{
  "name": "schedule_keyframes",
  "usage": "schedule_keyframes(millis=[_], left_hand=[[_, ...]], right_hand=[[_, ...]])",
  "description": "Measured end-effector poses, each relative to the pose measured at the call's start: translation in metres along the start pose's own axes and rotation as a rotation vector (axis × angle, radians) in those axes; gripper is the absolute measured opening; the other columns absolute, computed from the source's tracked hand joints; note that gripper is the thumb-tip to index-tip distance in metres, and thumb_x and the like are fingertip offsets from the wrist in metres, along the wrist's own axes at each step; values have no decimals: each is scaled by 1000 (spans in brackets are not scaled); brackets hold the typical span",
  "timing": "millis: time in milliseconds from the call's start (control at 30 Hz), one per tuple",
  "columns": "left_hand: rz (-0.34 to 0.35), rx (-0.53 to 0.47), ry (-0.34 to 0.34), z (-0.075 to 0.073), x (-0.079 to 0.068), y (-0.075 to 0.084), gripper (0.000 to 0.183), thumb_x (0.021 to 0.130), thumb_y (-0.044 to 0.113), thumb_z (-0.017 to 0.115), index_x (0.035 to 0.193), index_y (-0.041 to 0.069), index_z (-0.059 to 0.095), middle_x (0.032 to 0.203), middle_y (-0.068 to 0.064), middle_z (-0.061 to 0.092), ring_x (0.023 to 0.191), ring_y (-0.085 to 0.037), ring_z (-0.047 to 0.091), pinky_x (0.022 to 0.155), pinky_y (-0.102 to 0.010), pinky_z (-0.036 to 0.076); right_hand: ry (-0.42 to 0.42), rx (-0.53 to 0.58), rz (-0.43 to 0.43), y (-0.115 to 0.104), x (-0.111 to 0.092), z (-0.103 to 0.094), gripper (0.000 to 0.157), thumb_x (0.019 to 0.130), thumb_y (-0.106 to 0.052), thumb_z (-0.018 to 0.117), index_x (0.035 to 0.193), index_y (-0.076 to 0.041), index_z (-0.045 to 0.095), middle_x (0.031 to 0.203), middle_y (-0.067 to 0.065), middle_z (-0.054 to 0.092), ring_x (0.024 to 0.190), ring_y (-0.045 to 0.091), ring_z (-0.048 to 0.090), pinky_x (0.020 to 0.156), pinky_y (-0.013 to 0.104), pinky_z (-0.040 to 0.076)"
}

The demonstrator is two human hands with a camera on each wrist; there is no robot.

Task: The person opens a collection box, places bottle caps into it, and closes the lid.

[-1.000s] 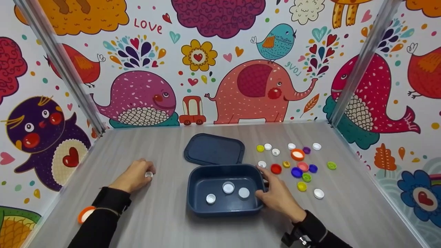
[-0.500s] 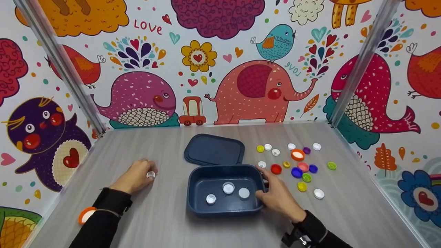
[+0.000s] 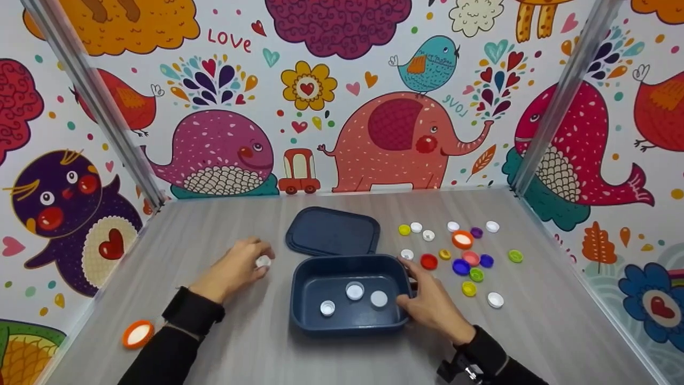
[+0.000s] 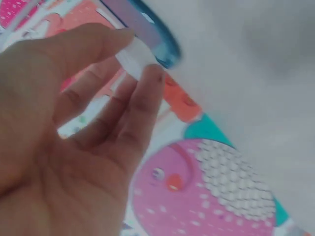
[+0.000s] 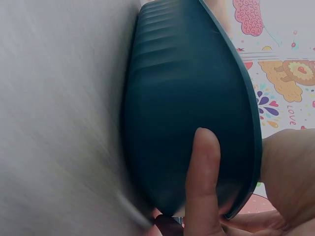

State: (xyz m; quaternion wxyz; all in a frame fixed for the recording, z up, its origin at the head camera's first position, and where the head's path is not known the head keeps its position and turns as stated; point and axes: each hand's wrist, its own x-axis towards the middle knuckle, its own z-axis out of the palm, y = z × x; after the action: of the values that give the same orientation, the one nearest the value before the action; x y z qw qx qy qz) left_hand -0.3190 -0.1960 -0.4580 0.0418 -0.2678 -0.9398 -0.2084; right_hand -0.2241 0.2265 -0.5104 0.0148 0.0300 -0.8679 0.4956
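My left hand (image 3: pixel 235 272) pinches a white bottle cap (image 3: pixel 263 261) between thumb and fingertips, left of the dark blue box (image 3: pixel 350 327). In the left wrist view the same cap (image 4: pixel 136 58) sits at the fingertips, off the table. My right hand (image 3: pixel 432 302) grips the box's right end, with the thumb over the rim. The right wrist view has one finger (image 5: pixel 204 162) lying along the box's outer wall (image 5: pixel 182 98). Inside the box lie three white caps, one at the left (image 3: pixel 327 308), one in the middle (image 3: pixel 354 291) and one at the right (image 3: pixel 379 299).
The dark blue lid (image 3: pixel 332 232) lies flat behind the box. Several loose caps in many colours are scattered to the right, among them a red cap (image 3: pixel 428 261) and a green cap (image 3: pixel 515 256). An orange cap (image 3: pixel 138 335) lies at the far left, by the left sleeve.
My left hand has moved right and slightly away from me, carrying the white bottle cap nearer the box. The right hand and the box have stayed in place.
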Motion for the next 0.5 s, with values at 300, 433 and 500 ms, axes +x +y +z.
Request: schedule_keyframes(millis=[300, 433, 500], left_hand=[[130, 25, -3, 8, 9, 52, 18, 101, 3, 88, 118, 5, 84, 118, -16, 76, 110, -31, 76, 100, -52, 70], [200, 41, -37, 16, 12, 67, 20, 100, 4, 89, 119, 4, 84, 115, -14, 73, 106, -27, 73, 99, -48, 71], [227, 54, -61, 21, 13, 73, 20, 99, 3, 90, 119, 5, 83, 115, -13, 73, 105, -26, 72, 98, -46, 71]], right_hand=[[4, 7, 7, 0, 0, 0, 88, 89, 6, 81, 172, -5, 55, 161, 28, 69, 136, 48, 75, 105, 59, 68], [0, 18, 2, 0, 0, 0, 88, 89, 7, 80, 172, -5, 54, 161, 30, 68, 136, 49, 75, 98, 55, 71], [-3, 19, -2, 1, 0, 0, 88, 89, 7, 81, 172, -4, 54, 162, 30, 68, 135, 49, 75, 97, 54, 72]])
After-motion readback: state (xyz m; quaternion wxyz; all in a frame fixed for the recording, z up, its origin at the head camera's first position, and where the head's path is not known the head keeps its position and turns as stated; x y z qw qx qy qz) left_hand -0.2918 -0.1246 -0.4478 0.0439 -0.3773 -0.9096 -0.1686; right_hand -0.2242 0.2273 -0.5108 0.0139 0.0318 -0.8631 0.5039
